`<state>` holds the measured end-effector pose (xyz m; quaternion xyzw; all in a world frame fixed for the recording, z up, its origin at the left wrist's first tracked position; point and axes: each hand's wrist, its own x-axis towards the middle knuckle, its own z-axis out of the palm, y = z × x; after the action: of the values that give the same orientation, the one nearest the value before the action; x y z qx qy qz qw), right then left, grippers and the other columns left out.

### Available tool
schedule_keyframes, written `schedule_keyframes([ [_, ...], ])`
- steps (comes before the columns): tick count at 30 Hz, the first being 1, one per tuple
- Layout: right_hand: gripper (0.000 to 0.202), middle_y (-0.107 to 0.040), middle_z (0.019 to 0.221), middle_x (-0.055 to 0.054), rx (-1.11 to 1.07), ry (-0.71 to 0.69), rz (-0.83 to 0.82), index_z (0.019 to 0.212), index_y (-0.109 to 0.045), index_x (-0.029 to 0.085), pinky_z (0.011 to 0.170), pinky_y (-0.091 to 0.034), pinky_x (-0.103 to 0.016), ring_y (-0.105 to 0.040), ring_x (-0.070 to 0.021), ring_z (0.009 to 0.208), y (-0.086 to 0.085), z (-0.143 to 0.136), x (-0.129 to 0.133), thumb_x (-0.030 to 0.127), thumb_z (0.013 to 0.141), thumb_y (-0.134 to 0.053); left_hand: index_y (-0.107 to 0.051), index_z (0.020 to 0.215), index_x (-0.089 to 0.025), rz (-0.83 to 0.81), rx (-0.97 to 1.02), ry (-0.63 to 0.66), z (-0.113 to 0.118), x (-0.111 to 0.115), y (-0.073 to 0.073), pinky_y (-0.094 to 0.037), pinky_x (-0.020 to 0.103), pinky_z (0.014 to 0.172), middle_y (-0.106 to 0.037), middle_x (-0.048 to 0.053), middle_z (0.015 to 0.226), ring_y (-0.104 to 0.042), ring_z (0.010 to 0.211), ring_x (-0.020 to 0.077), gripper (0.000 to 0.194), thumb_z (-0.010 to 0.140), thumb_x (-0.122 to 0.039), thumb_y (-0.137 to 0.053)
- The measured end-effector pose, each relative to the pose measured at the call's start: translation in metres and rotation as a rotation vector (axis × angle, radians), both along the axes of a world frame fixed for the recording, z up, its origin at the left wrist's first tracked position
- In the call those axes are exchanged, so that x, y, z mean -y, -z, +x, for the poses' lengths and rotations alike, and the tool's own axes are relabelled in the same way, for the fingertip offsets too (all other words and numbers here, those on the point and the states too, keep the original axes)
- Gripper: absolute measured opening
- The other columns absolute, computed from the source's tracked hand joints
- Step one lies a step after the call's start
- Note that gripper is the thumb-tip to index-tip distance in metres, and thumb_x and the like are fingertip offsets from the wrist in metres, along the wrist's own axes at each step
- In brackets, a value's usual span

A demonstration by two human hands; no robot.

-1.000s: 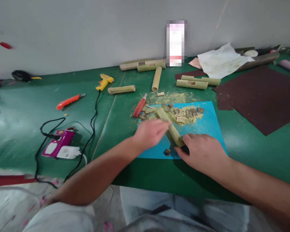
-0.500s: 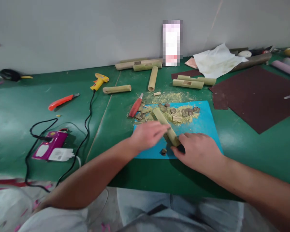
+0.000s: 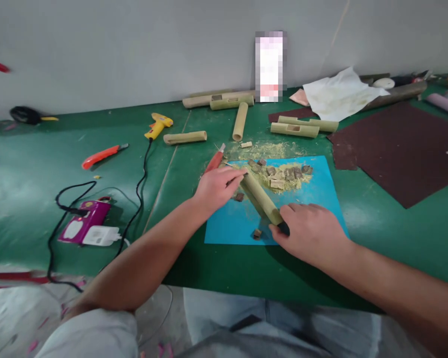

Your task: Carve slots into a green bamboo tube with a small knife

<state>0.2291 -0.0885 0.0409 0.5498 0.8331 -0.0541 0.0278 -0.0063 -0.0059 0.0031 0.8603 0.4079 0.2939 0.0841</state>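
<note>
A pale green bamboo tube lies slantwise above the blue sheet. My right hand is closed around its near end, where a black piece shows between thumb and fingers; what that piece is I cannot make out. At the far end, my left hand has its fingers pinched together against the tube, with a small dark bit at the fingertips too small to name. A red-handled knife lies partly hidden behind my left hand. Bamboo chips and shavings are scattered beyond the tube.
Several cut bamboo tubes lie toward the wall. To the left are an orange utility knife, a yellow glue gun with a black cord, and a purple power strip. Dark brown sheets and a white cloth lie right.
My left hand has moved away from me along the tube, from its middle to its far end, now covering part of the red-handled knife. My right hand keeps its grip. The view shifted slightly.
</note>
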Motion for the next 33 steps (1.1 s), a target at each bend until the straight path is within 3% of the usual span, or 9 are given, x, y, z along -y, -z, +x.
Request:
schedule_keyframes([
  [2, 0.017, -0.071, 0.077, -0.008, 0.022, -0.008, 0.043, 0.082, -0.066, 0.019, 0.060, -0.029, -0.033, -0.065, -0.0214, 0.069, -0.002, 0.000, -0.001, 0.034, 0.090, -0.062, -0.078, 0.114, -0.015, 0.013, 0.011, 0.004, 0.000, -0.002, 0.000, -0.061, 0.029, 0.080, -0.078, 0.009, 0.096, -0.075, 0.088, 0.0195, 0.029, 0.103, -0.028, -0.054],
  [6, 0.022, -0.071, 0.077, -0.009, 0.026, -0.036, 0.073, 0.084, -0.066, 0.019, 0.060, -0.029, -0.033, -0.065, -0.0222, 0.069, -0.003, 0.002, -0.001, 0.040, 0.091, -0.063, -0.075, 0.122, -0.017, -0.037, -0.044, 0.172, 0.005, 0.010, -0.001, -0.059, 0.025, 0.072, -0.077, 0.006, 0.087, -0.074, 0.079, 0.0165, 0.033, 0.106, -0.029, -0.049],
  [12, 0.023, -0.071, 0.076, -0.008, 0.002, -0.041, 0.092, 0.082, -0.065, 0.020, 0.059, -0.029, -0.033, -0.064, -0.0205, 0.065, 0.002, 0.004, -0.002, 0.038, 0.094, -0.059, -0.078, 0.115, -0.014, 0.024, -0.026, -0.079, 0.001, 0.006, 0.000, -0.060, 0.028, 0.076, -0.078, 0.010, 0.094, -0.074, 0.084, 0.0189, 0.031, 0.104, -0.029, -0.052],
  [17, 0.023, -0.073, 0.079, -0.008, 0.004, -0.064, 0.071, 0.085, -0.067, 0.020, 0.059, -0.029, -0.033, -0.066, -0.0212, 0.067, 0.003, 0.005, -0.002, 0.042, 0.092, -0.064, -0.075, 0.124, -0.020, -0.005, -0.154, 0.232, 0.012, 0.022, 0.000, -0.056, 0.024, 0.069, -0.076, 0.005, 0.086, -0.072, 0.078, 0.0161, 0.034, 0.107, -0.031, -0.046],
  [22, 0.030, -0.073, 0.078, -0.008, 0.034, -0.022, 0.031, 0.085, -0.067, 0.020, 0.058, -0.027, -0.034, -0.067, -0.0225, 0.068, 0.002, 0.004, -0.002, 0.047, 0.095, -0.060, -0.079, 0.112, -0.016, 0.036, -0.040, -0.058, 0.007, 0.012, -0.002, -0.058, 0.028, 0.074, -0.076, 0.008, 0.087, -0.072, 0.079, 0.0178, 0.036, 0.107, -0.031, -0.047],
  [26, 0.029, -0.074, 0.079, -0.008, 0.035, -0.023, -0.015, 0.085, -0.068, 0.020, 0.058, -0.026, -0.034, -0.067, -0.0224, 0.068, 0.001, 0.003, -0.002, 0.046, 0.095, -0.060, -0.074, 0.125, -0.017, -0.014, -0.127, 0.196, 0.009, 0.016, -0.001, -0.057, 0.026, 0.067, -0.075, 0.006, 0.084, -0.071, 0.077, 0.0171, 0.037, 0.108, -0.031, -0.044],
  [27, 0.029, -0.074, 0.080, -0.008, 0.034, -0.021, -0.016, 0.085, -0.068, 0.020, 0.058, -0.025, -0.034, -0.067, -0.0227, 0.068, 0.000, 0.003, -0.002, 0.046, 0.095, -0.060, -0.074, 0.125, -0.019, -0.027, -0.135, 0.205, 0.009, 0.016, 0.000, -0.057, 0.026, 0.068, -0.075, 0.005, 0.084, -0.072, 0.078, 0.0170, 0.037, 0.108, -0.032, -0.044],
  [31, 0.030, -0.074, 0.080, -0.009, 0.041, -0.004, -0.014, 0.086, -0.069, 0.020, 0.057, -0.025, -0.034, -0.068, -0.0236, 0.069, 0.000, 0.002, -0.002, 0.047, 0.095, -0.059, -0.078, 0.115, -0.016, 0.028, -0.060, -0.100, 0.006, 0.013, 0.000, -0.059, 0.028, 0.075, -0.077, 0.009, 0.091, -0.072, 0.083, 0.0186, 0.035, 0.106, -0.030, -0.047],
  [33, 0.029, -0.074, 0.080, -0.008, 0.040, -0.003, -0.033, 0.085, -0.069, 0.020, 0.057, -0.025, -0.033, -0.068, -0.0232, 0.069, 0.000, 0.002, -0.002, 0.046, 0.094, -0.060, -0.077, 0.119, -0.016, 0.046, -0.102, 0.004, 0.008, 0.016, 0.000, -0.058, 0.027, 0.069, -0.076, 0.008, 0.085, -0.071, 0.077, 0.0178, 0.037, 0.106, -0.032, -0.046],
])
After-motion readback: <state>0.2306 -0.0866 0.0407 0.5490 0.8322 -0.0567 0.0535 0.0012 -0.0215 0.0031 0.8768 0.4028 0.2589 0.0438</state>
